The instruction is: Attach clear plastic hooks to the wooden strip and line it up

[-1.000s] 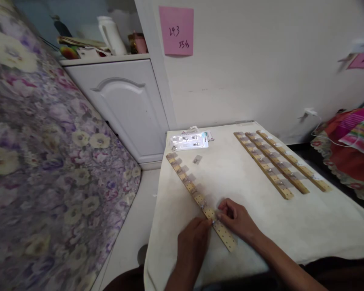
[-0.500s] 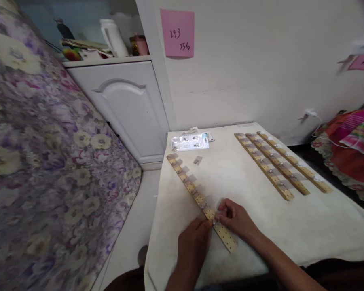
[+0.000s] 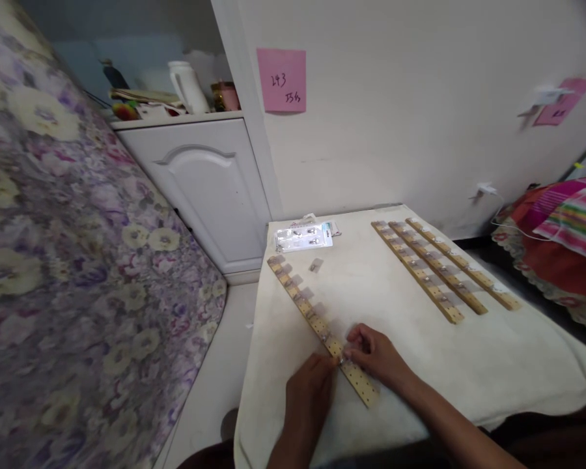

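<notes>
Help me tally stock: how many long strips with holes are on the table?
4: one slanting strip at the left hand and right hand, and three side by side farther right: inner strip, middle strip and outer strip.

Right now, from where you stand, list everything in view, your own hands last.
near strip: one, tan, table's left side
far strips: three, tan, table's right side
loose piece: one, clear and metallic, beside near strip
blister pack: one, clear, table's back left
cloth: one, cream, over table
notes: two, pink, wall
cabinet: one, white, back left
jug: one, white, cabinet shelf
other shelf items: several, mixed, around jug
curtain: one, purple floral, far left
bedding: count unclear, red and striped, far right
plug: one, white, wall
left hand: one, bare, at near strip
right hand: one, bare, at near strip
</notes>
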`<state>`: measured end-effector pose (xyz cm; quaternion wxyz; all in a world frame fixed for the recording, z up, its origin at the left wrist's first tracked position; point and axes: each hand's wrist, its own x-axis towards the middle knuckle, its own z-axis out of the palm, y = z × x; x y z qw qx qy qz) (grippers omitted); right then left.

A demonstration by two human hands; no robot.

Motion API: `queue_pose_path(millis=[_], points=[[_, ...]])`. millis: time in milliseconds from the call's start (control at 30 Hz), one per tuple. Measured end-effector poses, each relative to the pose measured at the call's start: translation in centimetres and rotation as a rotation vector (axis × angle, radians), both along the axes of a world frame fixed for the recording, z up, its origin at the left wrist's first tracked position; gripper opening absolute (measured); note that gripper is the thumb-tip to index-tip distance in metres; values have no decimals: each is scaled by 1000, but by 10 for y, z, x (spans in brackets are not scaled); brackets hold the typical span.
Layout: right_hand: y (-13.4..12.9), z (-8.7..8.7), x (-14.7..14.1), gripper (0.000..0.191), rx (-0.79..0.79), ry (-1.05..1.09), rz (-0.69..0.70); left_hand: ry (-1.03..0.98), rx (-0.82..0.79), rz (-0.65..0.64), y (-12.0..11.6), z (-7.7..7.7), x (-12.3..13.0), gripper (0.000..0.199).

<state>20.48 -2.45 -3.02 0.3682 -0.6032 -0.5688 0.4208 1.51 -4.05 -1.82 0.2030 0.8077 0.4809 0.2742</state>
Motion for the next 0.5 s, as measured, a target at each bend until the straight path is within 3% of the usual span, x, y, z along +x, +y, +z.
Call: queue_pose_path(millis=[167, 333, 500], points=[[-2, 2, 2, 14, 6, 51, 17, -88, -42, -4, -1, 3, -1, 28], [-5, 1, 4, 12, 22, 90, 9, -201, -122, 81, -2, 2, -1, 22], [-5, -3, 4, 11, 0, 106, 5, -166, -157, 81, -1, -1, -2, 19]])
